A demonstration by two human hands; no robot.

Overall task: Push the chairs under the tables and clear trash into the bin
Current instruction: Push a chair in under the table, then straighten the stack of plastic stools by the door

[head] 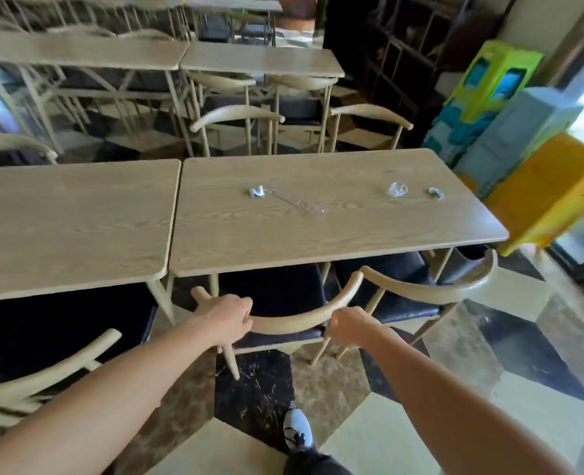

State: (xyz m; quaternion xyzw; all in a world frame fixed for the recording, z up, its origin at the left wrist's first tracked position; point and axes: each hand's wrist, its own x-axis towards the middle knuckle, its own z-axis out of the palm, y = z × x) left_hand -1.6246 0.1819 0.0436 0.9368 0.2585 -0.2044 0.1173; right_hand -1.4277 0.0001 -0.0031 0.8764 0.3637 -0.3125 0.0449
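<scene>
Reaching forward at lower centre, the left hand (227,317) and right hand (350,326) each close their grip on the curved pale-wood chair backrest (292,322), its black seat partly beneath the light-wood worktop (335,231).

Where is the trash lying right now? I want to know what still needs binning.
In the head view, the scraps of trash lie on the right-hand table, toward its far edge, beyond the chair both hands grip.
</scene>
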